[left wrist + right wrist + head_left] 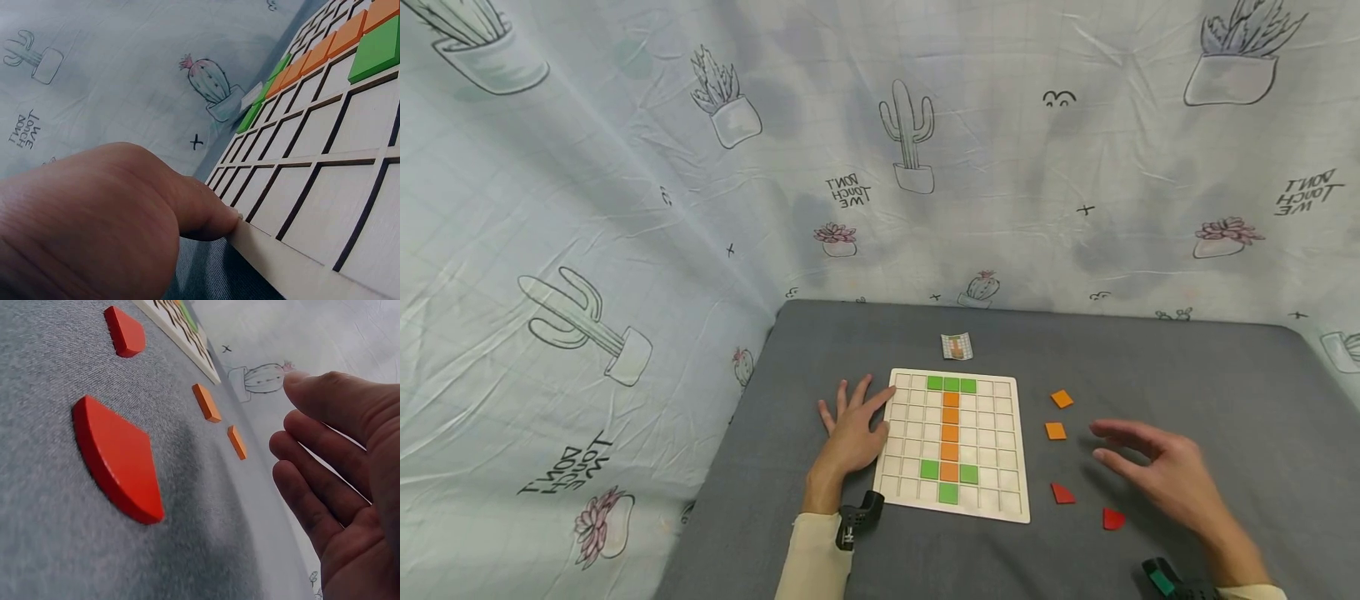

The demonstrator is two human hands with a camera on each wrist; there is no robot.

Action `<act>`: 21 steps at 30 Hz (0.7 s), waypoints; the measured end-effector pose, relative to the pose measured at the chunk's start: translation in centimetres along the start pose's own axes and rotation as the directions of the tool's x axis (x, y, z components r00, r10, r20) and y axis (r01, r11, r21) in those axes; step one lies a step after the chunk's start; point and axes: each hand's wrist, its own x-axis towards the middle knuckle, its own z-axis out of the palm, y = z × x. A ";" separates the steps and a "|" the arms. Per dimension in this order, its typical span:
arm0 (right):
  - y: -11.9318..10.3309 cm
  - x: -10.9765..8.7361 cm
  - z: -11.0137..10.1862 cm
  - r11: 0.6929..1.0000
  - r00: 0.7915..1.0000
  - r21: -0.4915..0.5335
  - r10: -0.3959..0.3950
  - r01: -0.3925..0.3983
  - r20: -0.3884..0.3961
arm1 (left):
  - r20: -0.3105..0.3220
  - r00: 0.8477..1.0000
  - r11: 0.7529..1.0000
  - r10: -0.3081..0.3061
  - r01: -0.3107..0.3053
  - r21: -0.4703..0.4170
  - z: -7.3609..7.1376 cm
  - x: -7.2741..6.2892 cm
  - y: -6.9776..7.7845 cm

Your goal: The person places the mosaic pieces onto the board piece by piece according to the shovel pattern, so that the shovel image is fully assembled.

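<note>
A wooden grid board (910,450) lies on the table, with green square tiles (951,384) along its top row and a column of orange tiles (951,416) below them. More green tiles flank and end the column's lower part. My left hand (852,433) rests at the board's left edge, fingers spread, thumb and index finger touching the rim. Over the table right of the board hovers my right hand (1165,471), fingers loosely bent, holding nothing. Nearest to it are two loose orange square tiles (1056,431) and two red quarter-round pieces (119,459).
A small pattern card (957,347) lies behind the board. The grey table (1150,358) backs onto a cloth (1000,167) printed with cacti, which also hangs on the left. Dark wrist cameras (859,518) are strapped to both wrists.
</note>
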 end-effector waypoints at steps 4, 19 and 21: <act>0.2 0.5 0.5 1.000 1.000 -0.002 -0.001 0.002 0.015 | 0.000 1.000 1.000 -0.003 0.003 0.006 0.0 -0.1 0.0; 0.8 2.6 2.3 0.999 0.997 -0.034 -0.027 0.030 0.073 | -0.003 1.000 1.000 -0.002 0.002 0.000 -0.1 -0.1 0.1; 1.0 2.8 2.5 0.999 0.996 -0.036 -0.030 0.033 0.082 | -0.004 1.000 1.000 0.001 -0.001 -0.004 -0.1 -0.1 0.1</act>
